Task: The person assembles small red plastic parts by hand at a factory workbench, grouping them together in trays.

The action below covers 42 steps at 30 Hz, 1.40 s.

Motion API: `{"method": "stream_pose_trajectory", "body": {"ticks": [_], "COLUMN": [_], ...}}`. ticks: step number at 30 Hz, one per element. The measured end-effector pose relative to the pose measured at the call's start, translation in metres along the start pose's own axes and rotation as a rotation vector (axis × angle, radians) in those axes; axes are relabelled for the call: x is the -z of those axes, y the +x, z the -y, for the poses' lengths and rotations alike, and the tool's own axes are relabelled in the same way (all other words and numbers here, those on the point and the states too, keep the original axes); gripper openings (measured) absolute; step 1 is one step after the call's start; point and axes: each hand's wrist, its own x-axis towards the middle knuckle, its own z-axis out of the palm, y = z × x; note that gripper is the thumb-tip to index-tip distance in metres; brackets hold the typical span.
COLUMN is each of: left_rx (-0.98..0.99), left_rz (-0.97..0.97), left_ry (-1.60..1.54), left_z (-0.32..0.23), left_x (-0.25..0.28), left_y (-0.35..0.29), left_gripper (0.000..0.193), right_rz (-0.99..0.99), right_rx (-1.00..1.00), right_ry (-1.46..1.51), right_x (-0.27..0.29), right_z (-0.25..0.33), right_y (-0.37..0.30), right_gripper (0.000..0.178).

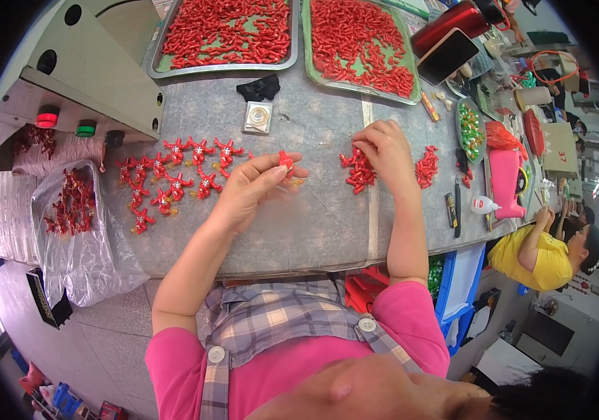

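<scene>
Front edge of the grey table (299,245) ran just before my waist; both forearms crossed it. Open room lay between my hands and from them back to that edge. Rows of red figures (177,185) bounded the left side.

Left hand (249,189): thumb and forefinger closed on a red piece (285,160), held just right of the rows. Right hand (389,152): fingers bent down at a pile of red parts (360,175); cannot tell whether they gripped one. A smaller pile (426,168) lay right of that wrist.

Surface worn, with a pale strip (373,234) running front to back. A grey machine (96,77) stood at left; a person in a yellow shirt (544,262) sat far right.

Containers: a metal tray (226,68) and a green-lined tray (341,85), both full of red parts; a clear bag (107,262) with dark red pieces; a bowl (477,155) of green, white and orange bits.
</scene>
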Motion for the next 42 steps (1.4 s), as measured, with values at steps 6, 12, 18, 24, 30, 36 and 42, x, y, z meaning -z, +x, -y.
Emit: {"method": "stream_pose_trajectory", "body": {"ticks": [6,12,18,24,30,36,42], "left_rx": [-0.01,-0.003,0.015,-0.005,-0.05,-0.063,-0.084], "left_rz": [0.044,0.067,0.04,0.071,0.056,0.046,0.032], "left_ry": [-0.062,-0.061,0.026,-0.07,0.04,0.147,0.22], "left_z": [0.0,-0.001,-0.004,0.003,0.004,0.008,0.007], "left_x": [0.001,-0.001,-0.003,0.004,-0.002,-0.002,-0.003], "left_y": [-0.001,-0.001,-0.002,0.001,-0.001,0.0,-0.001], "left_gripper": [0.038,0.042,0.043,0.039,0.021,0.015,0.013], "right_rz": [0.168,0.041,0.019,0.018,-0.049,-0.096,-0.048], "right_rx": [0.113,0.107,-0.12,0.07,0.232,0.354,0.328], "right_ry": [-0.247,-0.108,0.544,0.571,0.507,0.32,0.43], "right_x": [0.001,0.003,-0.001,-0.002,-0.011,-0.013,-0.013], "right_z": [0.004,0.008,0.045,0.071,0.073,0.076,0.078], "right_y": [0.016,0.015,-0.002,-0.007,-0.007,-0.01,-0.009], "right_gripper": [0.008,0.012,0.009,0.011,0.014,0.016,0.022]}}
